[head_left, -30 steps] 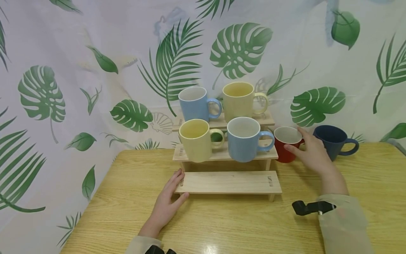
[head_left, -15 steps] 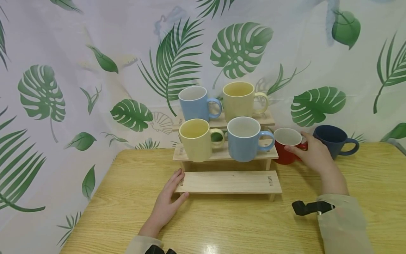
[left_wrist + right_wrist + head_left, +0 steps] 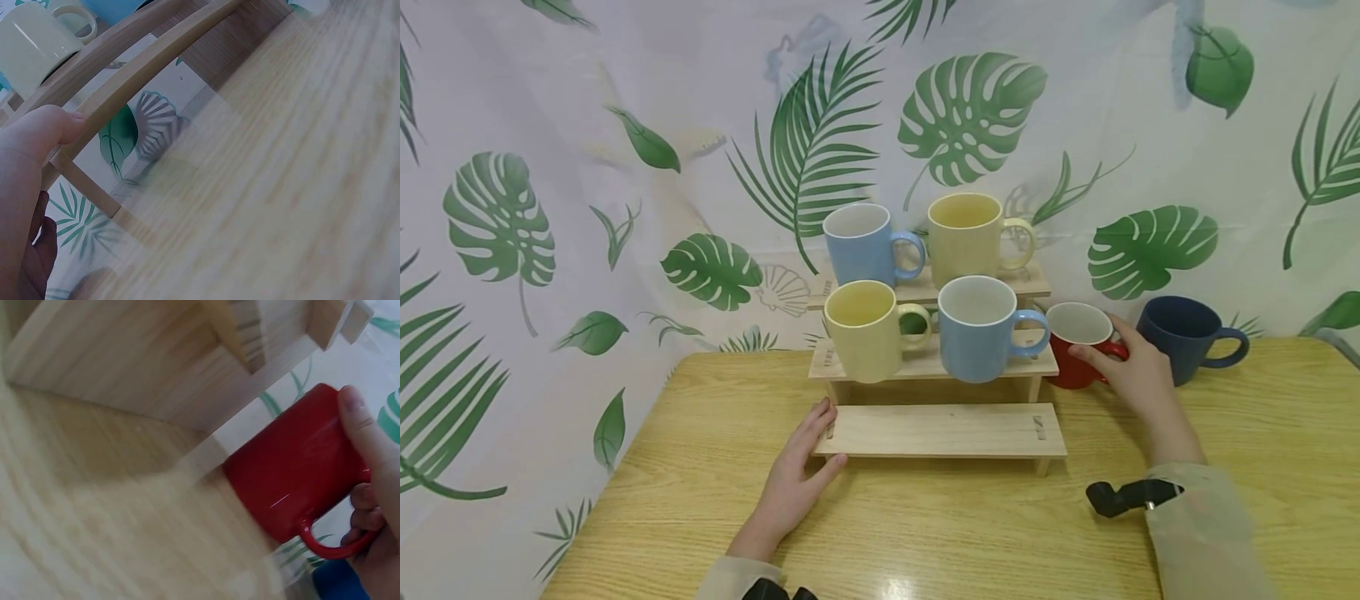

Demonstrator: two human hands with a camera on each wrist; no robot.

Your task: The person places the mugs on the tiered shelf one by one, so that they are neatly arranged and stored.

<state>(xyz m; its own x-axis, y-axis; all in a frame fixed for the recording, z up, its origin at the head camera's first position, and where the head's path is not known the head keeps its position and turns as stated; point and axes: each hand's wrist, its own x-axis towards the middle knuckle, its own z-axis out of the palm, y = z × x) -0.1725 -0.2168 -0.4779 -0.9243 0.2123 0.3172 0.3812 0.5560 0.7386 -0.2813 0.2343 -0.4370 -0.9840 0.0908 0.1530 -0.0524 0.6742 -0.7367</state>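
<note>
Your left hand (image 3: 793, 475) touched the wooden rack (image 3: 936, 431) at its left edge, fingers extended. Right of it, your right hand (image 3: 1138, 371) grasped the red mug (image 3: 1069, 365); tabletop (image 3: 955, 525) stretched in front.

So the red mug (image 3: 294, 465) (glossy outside, white inside) is held by the right hand (image 3: 1138, 375), with the thumb laid near its rim and the fingers curled in by the handle. It's kept upright, mouth up, handle turned to the right, just beside the right end of the wooden stand (image 3: 940, 431). That one's pale, three-stepped and level, and its lowest step is gripped at the left end by the left hand (image 3: 796, 473).
</note>
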